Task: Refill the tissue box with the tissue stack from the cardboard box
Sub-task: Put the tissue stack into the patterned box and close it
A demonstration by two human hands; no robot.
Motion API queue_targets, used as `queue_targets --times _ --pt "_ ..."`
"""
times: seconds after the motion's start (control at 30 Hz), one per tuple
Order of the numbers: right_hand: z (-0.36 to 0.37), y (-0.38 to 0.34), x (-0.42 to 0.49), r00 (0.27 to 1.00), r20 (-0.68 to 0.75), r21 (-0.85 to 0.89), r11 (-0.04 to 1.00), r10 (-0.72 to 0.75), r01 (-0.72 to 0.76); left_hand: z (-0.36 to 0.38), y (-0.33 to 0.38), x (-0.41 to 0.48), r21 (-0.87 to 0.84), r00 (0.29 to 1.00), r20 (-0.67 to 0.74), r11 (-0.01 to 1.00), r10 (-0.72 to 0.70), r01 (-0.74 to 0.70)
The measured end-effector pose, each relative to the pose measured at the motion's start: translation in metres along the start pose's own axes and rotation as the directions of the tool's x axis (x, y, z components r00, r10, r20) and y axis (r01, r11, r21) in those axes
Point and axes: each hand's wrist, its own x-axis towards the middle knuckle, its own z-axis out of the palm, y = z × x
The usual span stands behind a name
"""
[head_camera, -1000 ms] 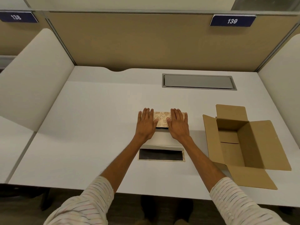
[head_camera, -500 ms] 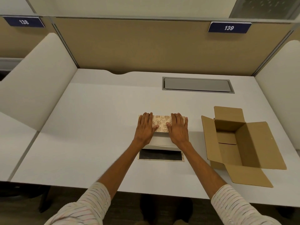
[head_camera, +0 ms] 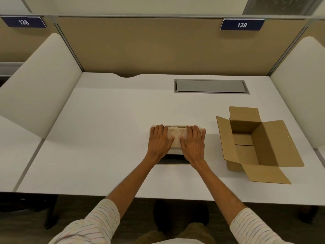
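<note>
Fingers (head_camera: 162,132) flat and spread, our left hand (head_camera: 160,141) and right hand (head_camera: 193,142) press down on the patterned tissue box (head_camera: 176,136), gripping nothing, mid-tabletop toward its near edge; the open cardboard box (head_camera: 258,143) stands well right.

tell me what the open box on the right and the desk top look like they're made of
Cardboard box: plain brown cardboard, matte and unprinted, with creased flaps folded outward and a seam across its floor. It looks empty.

Desk: smooth white top, probably laminate; it shows an even, slightly satin surface with no grain. A grey, metal-looking panel is set flush into it near the back.
</note>
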Motion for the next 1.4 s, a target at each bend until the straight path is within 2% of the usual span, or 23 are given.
queue_targets --times 0.17,0.3,0.4,0.5,0.6,0.77,0.9,1.1,1.4 --pt "-0.007 0.003 -0.002 0.999 0.023 -0.012 1.0 -0.027 0.027 -0.01 -0.013 0.0 -0.044 0.998 0.049 0.998 0.04 -0.038" --pt "-0.01 0.011 -0.002 0.995 0.08 -0.025 0.998 -0.054 0.057 -0.019 -0.015 0.003 -0.06 0.969 0.246 0.998 0.029 -0.015" --pt "-0.016 0.018 0.003 0.978 0.2 -0.021 0.998 -0.061 0.067 -0.018 -0.015 0.001 -0.029 0.936 0.352 0.999 -0.003 0.014" --pt "-0.017 0.023 0.005 0.939 0.339 -0.071 0.994 -0.058 0.087 -0.017 -0.015 0.002 0.01 0.917 0.398 1.0 -0.024 0.022" --pt "-0.016 0.023 0.006 0.921 0.388 -0.118 0.989 -0.035 0.088 -0.014 -0.01 0.002 0.037 0.926 0.373 0.998 -0.061 0.051" --pt "-0.016 0.011 0.006 0.896 0.433 -0.084 0.994 0.1 -0.07 -0.002 -0.001 -0.006 -0.03 0.927 0.313 0.974 -0.205 0.225" --pt "-0.008 0.009 -0.005 0.891 0.426 -0.061 0.988 0.157 -0.145 0.009 0.0 -0.023 -0.071 0.933 0.266 0.96 -0.244 0.271" --pt "0.014 0.026 -0.037 0.907 0.406 -0.043 0.993 0.115 -0.107 0.029 -0.005 -0.056 -0.089 0.937 0.262 0.961 -0.231 0.262" --pt "0.021 0.029 -0.041 0.934 0.343 -0.057 0.994 0.103 -0.089 0.033 -0.006 -0.055 -0.068 0.936 0.257 0.962 -0.24 0.266"
